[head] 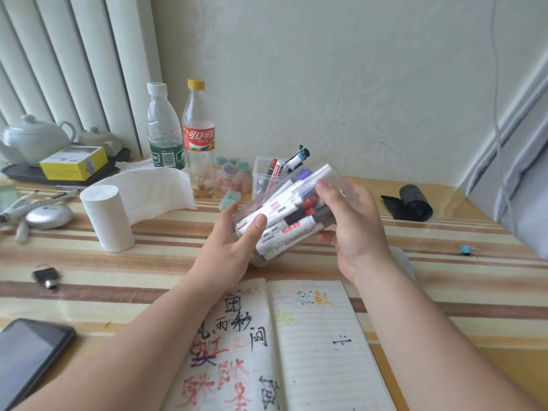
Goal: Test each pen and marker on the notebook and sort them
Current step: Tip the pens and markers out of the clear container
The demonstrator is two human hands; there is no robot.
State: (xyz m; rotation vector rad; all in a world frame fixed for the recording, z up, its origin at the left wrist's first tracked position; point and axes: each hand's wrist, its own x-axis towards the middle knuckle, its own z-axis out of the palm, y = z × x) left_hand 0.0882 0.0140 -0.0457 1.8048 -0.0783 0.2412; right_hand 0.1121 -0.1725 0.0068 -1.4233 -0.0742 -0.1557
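Observation:
A clear plastic jar (268,253) packed with several white-bodied markers (292,216) is tilted on its side above the table, its mouth toward the upper right. My left hand (234,241) grips its lower left side, thumb across the front. My right hand (353,221) holds the upper right end, fingers curled over the mouth. An open lined notebook (314,345) with red, black and purple scribbles lies under my forearms. Behind the jar stands a clear square holder (261,170) with a few more markers (293,161).
Two plastic bottles (181,137), a toilet roll (108,218) with loose tissue, a teapot tray (26,173) and a yellow box (72,163) stand at the left. A phone (28,357) lies at the front left, a black bag roll (413,203) at the right.

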